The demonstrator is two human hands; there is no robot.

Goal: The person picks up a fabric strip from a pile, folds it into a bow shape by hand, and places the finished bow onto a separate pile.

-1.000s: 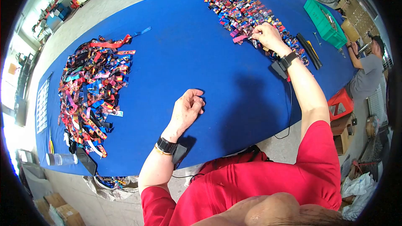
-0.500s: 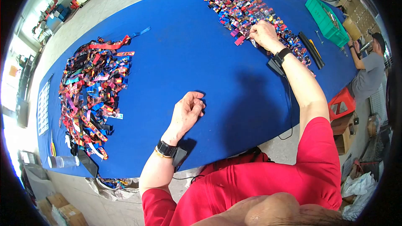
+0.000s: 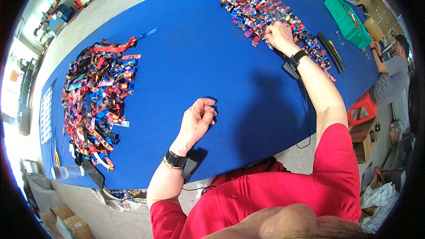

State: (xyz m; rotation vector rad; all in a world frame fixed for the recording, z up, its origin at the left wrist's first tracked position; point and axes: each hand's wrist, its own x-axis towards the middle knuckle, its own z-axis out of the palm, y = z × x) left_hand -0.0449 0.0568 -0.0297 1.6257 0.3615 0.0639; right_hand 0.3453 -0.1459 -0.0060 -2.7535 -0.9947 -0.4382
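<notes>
My right hand (image 3: pixel 280 36) rests on the near edge of a long pile of small folded ribbon pieces (image 3: pixel 254 6), fingers bent and pinched together. What lies between its fingertips is hidden, and a pink ribbon piece (image 3: pixel 255 41) sticks out of the pile just left of them. My left hand (image 3: pixel 198 118) lies on the blue tabletop (image 3: pixel 186 53), its fingers curled in and touching, with nothing showing in them. To its left spreads a heap of loose, multicoloured ribbon straps (image 3: pixel 99 93).
Right of the folded pieces lie dark bars (image 3: pixel 330 52) and a green bin (image 3: pixel 346 21). A clear jar (image 3: pixel 68 172), a dark phone-like slab (image 3: pixel 93 173) and a white slotted sheet (image 3: pixel 46 114) sit at the left edge. Another person (image 3: pixel 392 71) works beyond the table's right end.
The pink ribbon piece beside my right fingertips has shifted slightly and shows less of its length. Both hands stay almost in place.
</notes>
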